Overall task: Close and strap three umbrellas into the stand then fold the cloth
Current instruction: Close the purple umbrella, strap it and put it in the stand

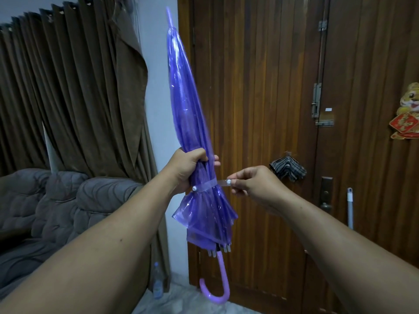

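Brown curtains (68,87) hang at the left above a grey quilted sofa (56,200); a plastic bottle (158,284) stands on the pale floor (181,300). Left hand (188,168), grip clenched around the closed purple umbrella (188,105), holds it upright, tip up. Right hand (254,184) pinches its strap (223,182), pulled out sideways. Behind stands a wooden door (260,87).

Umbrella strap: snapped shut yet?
No. The right hand pinches the strap end out to the side, its snap apart from the stud on the purple umbrella gripped by the left hand.
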